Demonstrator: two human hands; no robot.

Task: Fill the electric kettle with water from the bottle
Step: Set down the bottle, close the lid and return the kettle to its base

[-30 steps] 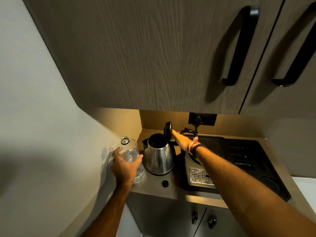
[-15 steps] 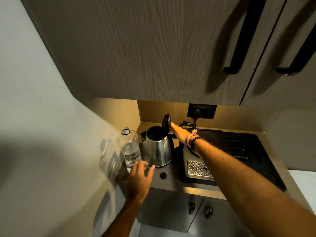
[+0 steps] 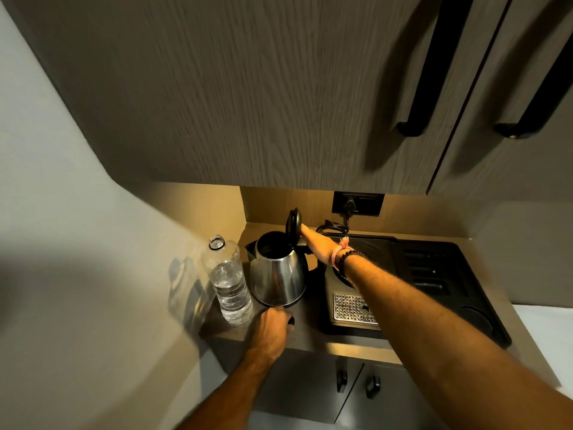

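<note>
A stainless electric kettle (image 3: 277,274) stands on the counter (image 3: 313,336) with its black lid (image 3: 294,223) flipped upright. My right hand (image 3: 317,246) lies over the kettle's handle, one fingertip against the open lid. Just left of the kettle stands a clear plastic water bottle (image 3: 230,283), uncapped and about half full, with nobody holding it. My left hand (image 3: 273,327) is down on the counter in front of the kettle, its fingers curled over the small black bottle cap (image 3: 290,321), which peeks out at their right.
A black tray (image 3: 434,274) with a metal drip grate (image 3: 353,308) fills the counter right of the kettle. A plugged-in wall socket (image 3: 356,203) and coiled cord (image 3: 333,226) sit behind. Upper cabinets (image 3: 279,88) hang low overhead; a wall (image 3: 77,243) closes the left.
My left hand let go of the bottle, which now stands by itself, and moved right and down onto the cap. The right hand has stayed at the kettle's lid and handle.
</note>
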